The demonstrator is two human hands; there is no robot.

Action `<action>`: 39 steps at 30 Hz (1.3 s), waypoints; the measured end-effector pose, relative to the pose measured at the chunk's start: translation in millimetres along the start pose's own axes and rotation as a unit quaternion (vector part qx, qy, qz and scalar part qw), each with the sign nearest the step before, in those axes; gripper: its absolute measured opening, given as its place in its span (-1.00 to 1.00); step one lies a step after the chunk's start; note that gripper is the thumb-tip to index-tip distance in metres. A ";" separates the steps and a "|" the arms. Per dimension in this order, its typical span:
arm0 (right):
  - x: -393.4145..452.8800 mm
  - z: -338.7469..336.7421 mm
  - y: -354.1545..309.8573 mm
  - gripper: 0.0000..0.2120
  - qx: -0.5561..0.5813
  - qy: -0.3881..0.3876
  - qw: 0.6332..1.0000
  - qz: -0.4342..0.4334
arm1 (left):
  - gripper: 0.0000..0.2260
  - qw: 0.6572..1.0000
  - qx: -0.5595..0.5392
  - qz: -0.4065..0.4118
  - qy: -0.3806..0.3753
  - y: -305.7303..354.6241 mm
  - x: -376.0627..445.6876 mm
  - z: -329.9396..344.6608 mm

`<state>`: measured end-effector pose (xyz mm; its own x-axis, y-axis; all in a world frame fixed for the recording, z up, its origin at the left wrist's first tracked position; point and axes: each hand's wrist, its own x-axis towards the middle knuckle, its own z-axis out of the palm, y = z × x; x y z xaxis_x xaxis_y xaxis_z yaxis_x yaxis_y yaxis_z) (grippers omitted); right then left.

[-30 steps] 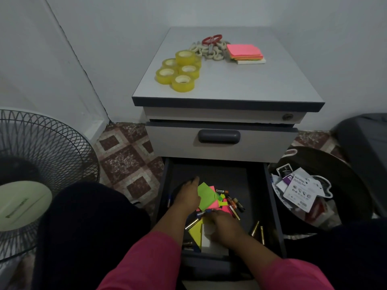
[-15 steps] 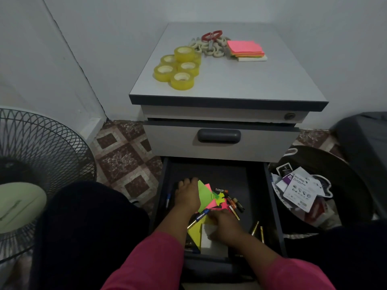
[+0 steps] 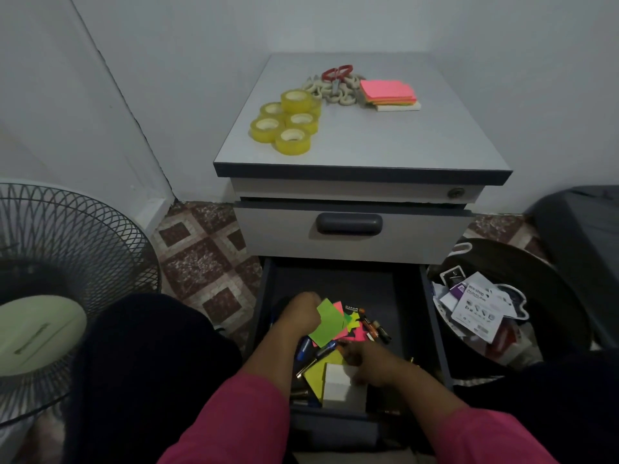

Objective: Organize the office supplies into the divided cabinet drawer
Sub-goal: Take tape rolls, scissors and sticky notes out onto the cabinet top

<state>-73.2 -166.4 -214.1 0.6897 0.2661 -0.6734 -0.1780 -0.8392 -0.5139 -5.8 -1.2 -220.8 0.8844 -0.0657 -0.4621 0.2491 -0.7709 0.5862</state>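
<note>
Green paper notes (image 3: 326, 321) in the open drawer (image 3: 432, 316) are light and bendy; your left hand (image 3: 301, 314) grips them by one edge, fingers curled. Your right hand (image 3: 366, 361) rests on a white block (image 3: 336, 385); I cannot tell how its fingers sit.

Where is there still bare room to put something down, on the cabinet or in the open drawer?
The cabinet top is bare across its front and right, beyond the tape rolls and sticky notes. The drawer floor is bare at the back. Its front is crowded with paper, pens and both hands.
</note>
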 end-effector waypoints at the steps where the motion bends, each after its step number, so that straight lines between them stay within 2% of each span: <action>1: -2.7 0.4 1.0 -0.55 0.004 0.003 1.000 -0.003 | -0.83 1.000 -0.005 0.006 0.003 0.1 -2.5 -0.6; 4: -8.6 -2.0 0.7 -0.67 0.071 0.011 0.997 -0.025 | -0.86 0.999 -0.030 0.019 0.013 2.6 -11.2 -5.6; 6: -12.2 -8.1 -1.9 -0.82 0.151 0.044 0.986 -0.046 | -0.88 0.998 -0.047 0.028 0.035 6.4 -16.8 -13.2; 7: -14.0 -12.3 -3.3 -0.87 0.203 0.069 0.975 -0.058 | -0.87 0.997 -0.058 0.032 0.048 8.4 -18.5 -17.6; 9: -20.2 -23.9 -8.3 -0.83 0.311 0.106 0.941 -0.074 | -0.87 0.993 -0.082 0.037 0.073 13.8 -23.9 -28.9; 13: -37.3 -49.1 -14.7 -0.89 0.425 0.154 0.886 -0.096 | -0.93 0.973 -0.197 0.052 0.106 26.0 -38.1 -50.6; 18: -59.6 -70.4 -28.6 -0.79 0.496 0.182 0.842 -0.110 | -0.98 0.938 -0.322 0.056 0.112 49.9 -64.3 -77.5; 24: -98.5 -102.9 -56.0 -0.81 0.527 0.204 0.808 -0.167 | -0.93 0.891 -0.419 0.134 0.113 91.1 -97.8 -110.8; 28: -122.7 -133.5 -77.0 -0.85 0.564 0.227 0.769 -0.199 | -0.91 0.852 -0.481 0.159 0.132 127.5 -106.0 -131.8; 30: -128.6 -154.0 -88.3 -0.86 0.577 0.244 0.752 -0.207 | -0.93 0.835 -0.509 0.175 0.114 147.7 -104.9 -144.6; 32: -130.8 -176.6 -98.1 -0.86 0.579 0.263 0.742 -0.210 | -0.94 0.815 -0.543 0.192 0.064 168.1 -100.8 -158.1; 35: -127.9 -210.5 -110.0 -0.84 0.584 0.280 0.731 -0.214 | -0.87 0.808 -0.554 0.199 0.026 194.4 -86.0 -173.8; 39: -117.6 -251.9 -120.2 -0.83 0.619 0.265 0.708 -0.213 | -0.81 0.802 -0.573 0.163 0.044 220.0 -47.6 -184.0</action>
<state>43.9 -216.3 60.8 0.9739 -0.1205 -0.1925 -0.1280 0.4091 -0.9035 79.5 -51.2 52.6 0.9880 -0.0616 -0.1416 0.1544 0.3709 0.9158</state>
